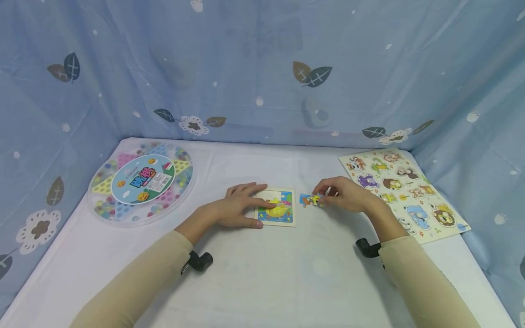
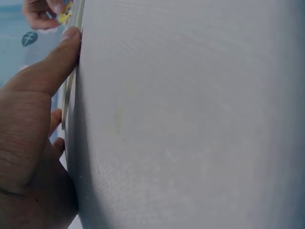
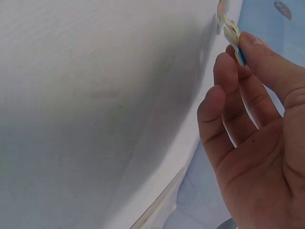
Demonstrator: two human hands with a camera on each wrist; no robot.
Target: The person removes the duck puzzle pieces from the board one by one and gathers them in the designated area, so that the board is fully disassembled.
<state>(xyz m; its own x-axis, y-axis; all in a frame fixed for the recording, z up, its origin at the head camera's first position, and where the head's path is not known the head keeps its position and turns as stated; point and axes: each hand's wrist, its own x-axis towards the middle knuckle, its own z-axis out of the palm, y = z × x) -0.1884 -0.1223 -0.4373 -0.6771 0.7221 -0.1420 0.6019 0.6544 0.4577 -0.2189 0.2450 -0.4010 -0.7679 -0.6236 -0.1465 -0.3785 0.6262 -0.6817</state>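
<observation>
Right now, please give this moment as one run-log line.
left hand: on framed puzzle | right hand: pinches puzzle piece | piece: right of framed puzzle | left: round game set | right: animal board

- Framed puzzle (image 1: 279,224): pale rim; yellow figure on blue, some green, pink at right.
- Loose puzzle pieces (image 1: 310,199), right of it: blue, yellow, brown-orange.
- Animal board (image 1: 398,209), far right: cream; purple, blue, green, brown animal pictures.
- Round box (image 1: 143,180), far left: pastel pink, yellow, blue star points; light-blue centre.
- Curtain (image 1: 246,68): blue, leaf-and-flower print.
- Counter (image 1: 262,282): white.
- Sleeves (image 1: 139,278): beige.
</observation>
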